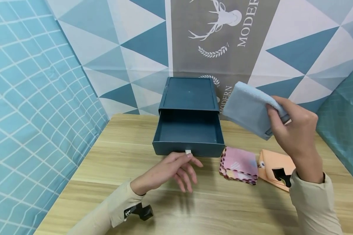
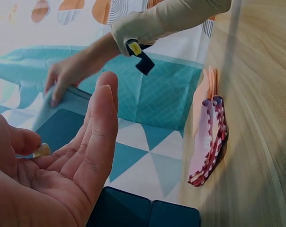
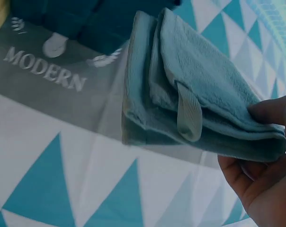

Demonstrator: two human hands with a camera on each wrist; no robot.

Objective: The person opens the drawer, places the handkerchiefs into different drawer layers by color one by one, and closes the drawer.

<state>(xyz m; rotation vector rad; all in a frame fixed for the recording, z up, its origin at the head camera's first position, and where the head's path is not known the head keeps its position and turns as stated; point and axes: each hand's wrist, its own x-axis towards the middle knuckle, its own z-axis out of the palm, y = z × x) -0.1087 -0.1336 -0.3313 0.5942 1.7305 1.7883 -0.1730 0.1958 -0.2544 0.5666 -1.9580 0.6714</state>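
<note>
A dark blue drawer box [image 1: 189, 94] stands against the back wall with its drawer [image 1: 188, 149] pulled out; nothing lies on the visible drawer floor. At the drawer front, my left hand [image 1: 172, 169] pinches a small pale pull tab [image 1: 188, 151] with the thumb against the index finger, the other fingers loosely extended. My right hand [image 1: 295, 125] grips a folded light blue towel [image 1: 250, 107] by one end, raised to the right of the box. A hanging loop [image 3: 189, 113] shows on the towel in the right wrist view.
Right of the drawer, a stack of folded pink cloths [image 1: 239, 164] with checked edging lies on the wooden table [image 1: 129, 130]. Beside it is a folded orange cloth [image 1: 275, 163], partly hidden by the right wrist's camera. Patterned sheets hang behind and at both sides.
</note>
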